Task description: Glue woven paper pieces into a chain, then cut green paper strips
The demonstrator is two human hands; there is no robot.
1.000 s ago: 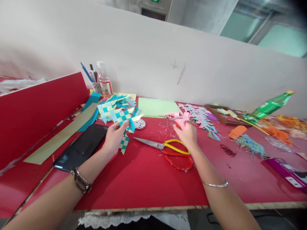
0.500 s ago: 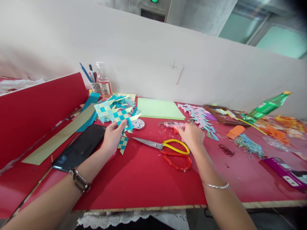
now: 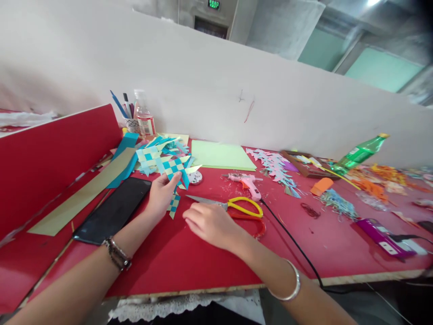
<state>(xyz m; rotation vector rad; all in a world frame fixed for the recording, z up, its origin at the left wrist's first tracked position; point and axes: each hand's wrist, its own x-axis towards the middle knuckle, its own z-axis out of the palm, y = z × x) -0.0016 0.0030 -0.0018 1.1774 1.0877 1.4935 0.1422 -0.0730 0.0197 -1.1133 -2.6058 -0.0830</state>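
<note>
My left hand [image 3: 162, 193] pinches a blue-and-yellow woven paper piece [image 3: 176, 168] between thumb and fingers, raised over the table's left side. A smaller checkered woven paper piece [image 3: 173, 204] shows just below it. My right hand [image 3: 211, 225] is in front of the scissors [image 3: 241, 204], its fingers loosely curled together with nothing visible in them. The scissors have yellow and red handles, and my right hand covers part of them. Beyond them a pink hot glue gun [image 3: 251, 186] lies on the table, its black cord running toward the front edge.
A black phone [image 3: 113, 210] and a long tan paper strip [image 3: 81, 192] lie at left. Pale green sheets [image 3: 221, 155] rest by the wall. Rightward are paper garlands [image 3: 274, 167], a tilted green bottle [image 3: 360, 155], threads [image 3: 338, 203] and a purple power strip [image 3: 384, 237].
My right hand has let go of the hot glue gun and moved left and nearer me, in front of the scissors. My left hand keeps the woven paper in about the same place.
</note>
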